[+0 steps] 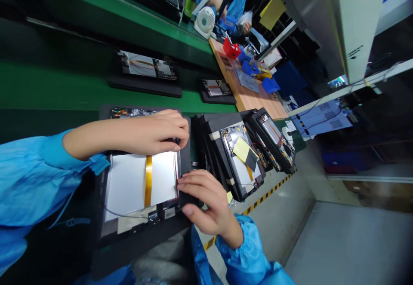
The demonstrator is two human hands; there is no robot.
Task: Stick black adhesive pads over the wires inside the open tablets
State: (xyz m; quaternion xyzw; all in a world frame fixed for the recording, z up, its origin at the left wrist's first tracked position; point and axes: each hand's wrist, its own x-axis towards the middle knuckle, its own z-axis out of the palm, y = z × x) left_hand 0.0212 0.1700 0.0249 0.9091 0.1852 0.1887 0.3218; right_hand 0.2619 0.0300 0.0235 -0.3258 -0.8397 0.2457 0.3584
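Observation:
An opened tablet-like device [129, 182] lies before me on a black foam tray [185, 121], showing a white battery, a gold ribbon strip [148, 182] and thin wires. Across its upper part reaches my left hand [161, 132], its fingers bent together and curled down near the device's right edge. What sits between its thumb and fingertips is too dark to make out. My right hand [209, 201] is at the same edge, lower down. Its fingers are stretched out and touch the rim by a red wire, with the thumb held apart.
To the right are stacked black trays with another opened device [241, 160] bearing a yellow note. Two more devices on trays [148, 68] [216, 89] lie on the green bench. Beyond stand a white fan [205, 22], a red bin [231, 48], blue bins and a co-worker [237, 1].

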